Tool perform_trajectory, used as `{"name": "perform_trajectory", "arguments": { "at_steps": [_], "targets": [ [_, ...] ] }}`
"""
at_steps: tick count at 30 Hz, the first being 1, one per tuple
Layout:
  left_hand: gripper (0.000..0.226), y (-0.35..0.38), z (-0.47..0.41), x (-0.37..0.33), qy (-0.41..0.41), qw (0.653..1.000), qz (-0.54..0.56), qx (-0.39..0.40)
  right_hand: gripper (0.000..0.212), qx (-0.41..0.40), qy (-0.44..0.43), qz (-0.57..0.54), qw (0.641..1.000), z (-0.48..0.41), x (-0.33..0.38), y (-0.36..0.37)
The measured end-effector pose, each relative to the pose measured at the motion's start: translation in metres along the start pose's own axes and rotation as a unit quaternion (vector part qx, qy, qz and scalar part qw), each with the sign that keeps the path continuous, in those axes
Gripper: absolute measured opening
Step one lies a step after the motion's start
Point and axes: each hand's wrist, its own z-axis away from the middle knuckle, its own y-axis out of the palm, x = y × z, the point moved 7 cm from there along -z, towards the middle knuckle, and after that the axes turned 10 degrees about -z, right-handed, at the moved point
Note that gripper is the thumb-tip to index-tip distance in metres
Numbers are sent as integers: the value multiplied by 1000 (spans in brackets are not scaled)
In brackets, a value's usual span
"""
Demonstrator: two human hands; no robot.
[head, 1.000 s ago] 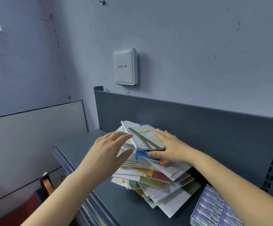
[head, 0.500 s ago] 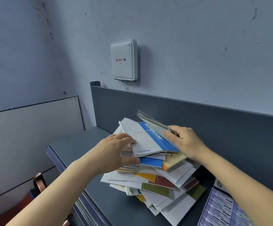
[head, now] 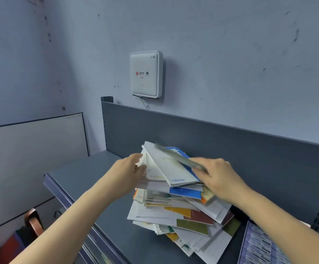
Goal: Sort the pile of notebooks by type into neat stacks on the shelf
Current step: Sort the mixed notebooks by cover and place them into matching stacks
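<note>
Two hands at pile (head: 173, 216) top — right hand (head: 219, 178) pinched grey notebook (head: 179, 158), long axis up-left; left hand (head: 128, 170) at left edge, grasp unclear.

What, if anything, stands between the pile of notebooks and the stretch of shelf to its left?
Nothing visible does. The shelf left of the pile of notebooks shows bare grey surface; only the left hand and its forearm cross above it. The right hand grips a thin notebook atop the pile.
</note>
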Motion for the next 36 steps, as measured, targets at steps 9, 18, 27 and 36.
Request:
{"name": "perform_trajectory", "arguments": {
  "at_steps": [9, 18, 27, 36],
  "targets": [
    [23, -6, -30, 10, -64, 988, 129, 47, 31, -10, 44, -22, 999, 2, 2, -3],
    [69, 4, -53, 4, -137, 983, 45, 115, 29, -20, 57, -41, 997, -1, 7, -3],
    [55, 15, -55, 5, -154, 981, -3, 116, 23, -5, 54, -33, 998, -2, 7, 1],
    [54, 30, -51, 22, -253, 912, 295, 133, 24, -45, 58, -99, 992, -4, 8, -7]
  ]
}}
